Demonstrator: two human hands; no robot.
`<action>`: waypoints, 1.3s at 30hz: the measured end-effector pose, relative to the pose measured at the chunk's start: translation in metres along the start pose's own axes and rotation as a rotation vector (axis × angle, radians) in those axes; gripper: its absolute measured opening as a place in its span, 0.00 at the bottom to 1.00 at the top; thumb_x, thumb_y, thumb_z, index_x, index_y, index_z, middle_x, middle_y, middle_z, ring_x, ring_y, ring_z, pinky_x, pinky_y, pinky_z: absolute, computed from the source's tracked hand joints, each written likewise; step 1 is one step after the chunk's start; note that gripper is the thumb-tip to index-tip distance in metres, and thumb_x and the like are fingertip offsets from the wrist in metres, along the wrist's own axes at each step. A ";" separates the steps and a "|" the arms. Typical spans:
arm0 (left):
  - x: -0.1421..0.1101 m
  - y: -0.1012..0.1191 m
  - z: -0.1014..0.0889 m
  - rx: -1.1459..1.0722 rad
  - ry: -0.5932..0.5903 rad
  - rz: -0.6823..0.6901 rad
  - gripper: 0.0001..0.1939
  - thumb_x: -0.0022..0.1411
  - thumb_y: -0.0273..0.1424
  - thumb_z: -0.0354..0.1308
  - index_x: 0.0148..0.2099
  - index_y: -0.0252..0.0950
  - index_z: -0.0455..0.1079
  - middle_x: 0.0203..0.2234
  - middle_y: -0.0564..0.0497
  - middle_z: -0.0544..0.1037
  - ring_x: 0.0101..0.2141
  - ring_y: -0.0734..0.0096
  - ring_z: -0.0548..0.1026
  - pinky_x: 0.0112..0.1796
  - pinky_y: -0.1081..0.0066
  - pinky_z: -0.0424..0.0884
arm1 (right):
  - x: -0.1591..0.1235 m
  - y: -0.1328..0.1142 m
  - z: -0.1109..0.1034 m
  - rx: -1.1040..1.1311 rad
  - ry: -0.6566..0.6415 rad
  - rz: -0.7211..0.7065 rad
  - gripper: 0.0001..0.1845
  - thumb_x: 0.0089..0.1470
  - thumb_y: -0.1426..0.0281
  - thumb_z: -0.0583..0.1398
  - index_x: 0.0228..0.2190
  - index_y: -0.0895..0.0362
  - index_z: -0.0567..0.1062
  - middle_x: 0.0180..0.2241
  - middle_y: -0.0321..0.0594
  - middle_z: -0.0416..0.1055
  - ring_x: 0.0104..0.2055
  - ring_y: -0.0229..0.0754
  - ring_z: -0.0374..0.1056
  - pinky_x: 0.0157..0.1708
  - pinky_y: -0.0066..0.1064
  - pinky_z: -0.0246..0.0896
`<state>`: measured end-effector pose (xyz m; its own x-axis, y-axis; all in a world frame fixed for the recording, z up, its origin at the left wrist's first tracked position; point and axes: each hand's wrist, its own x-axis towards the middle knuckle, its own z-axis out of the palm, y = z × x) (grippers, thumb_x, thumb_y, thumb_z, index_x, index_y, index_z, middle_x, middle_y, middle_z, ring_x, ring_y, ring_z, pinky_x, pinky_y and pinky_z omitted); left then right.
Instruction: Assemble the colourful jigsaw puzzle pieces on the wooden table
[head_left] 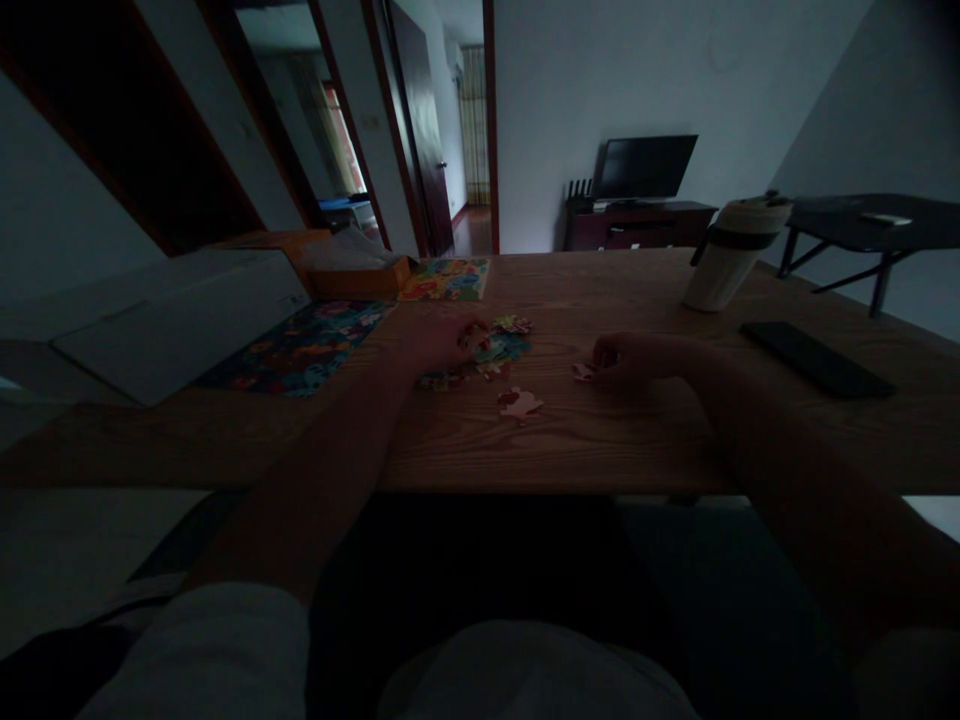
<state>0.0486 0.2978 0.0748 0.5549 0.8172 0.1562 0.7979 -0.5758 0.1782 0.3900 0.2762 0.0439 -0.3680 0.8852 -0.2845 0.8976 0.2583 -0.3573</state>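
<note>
Two hands rest on the counter (675,430): the left hand (439,342) curled over the loose puzzle pieces (499,345), the right hand (626,360) pinching one piece (583,372), a lone pink piece (519,402) lying between them toward the near edge, though dim light hides each finger's exact grip.

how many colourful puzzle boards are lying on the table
2. One puzzle board lies at the left, partly under a white box; the other lies further back beside an orange box. More may be hidden under the boxes.
</note>
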 end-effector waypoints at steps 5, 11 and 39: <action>0.002 0.013 0.011 -0.008 0.114 0.207 0.22 0.64 0.29 0.56 0.60 0.38 0.72 0.59 0.45 0.74 0.59 0.55 0.70 0.61 0.57 0.63 | 0.002 0.002 0.002 0.007 0.020 -0.007 0.26 0.48 0.45 0.65 0.36 0.55 0.78 0.38 0.47 0.78 0.36 0.50 0.72 0.32 0.37 0.62; -0.001 0.042 0.035 -0.176 0.010 0.386 0.28 0.62 0.24 0.55 0.64 0.41 0.66 0.63 0.47 0.68 0.64 0.61 0.65 0.64 0.62 0.60 | -0.002 -0.010 0.002 -0.002 0.016 -0.031 0.27 0.49 0.46 0.65 0.39 0.55 0.77 0.41 0.47 0.78 0.39 0.50 0.73 0.34 0.36 0.63; -0.005 0.059 0.042 -0.239 -0.090 0.323 0.36 0.65 0.32 0.58 0.73 0.45 0.53 0.60 0.45 0.73 0.56 0.58 0.75 0.54 0.62 0.70 | -0.007 -0.051 0.017 0.433 0.040 -0.389 0.26 0.59 0.50 0.58 0.49 0.55 0.79 0.39 0.42 0.77 0.35 0.44 0.69 0.34 0.34 0.62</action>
<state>0.1027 0.2606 0.0442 0.7947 0.5860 0.1579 0.5076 -0.7844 0.3564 0.3423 0.2505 0.0485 -0.6342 0.7727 -0.0286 0.5140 0.3936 -0.7621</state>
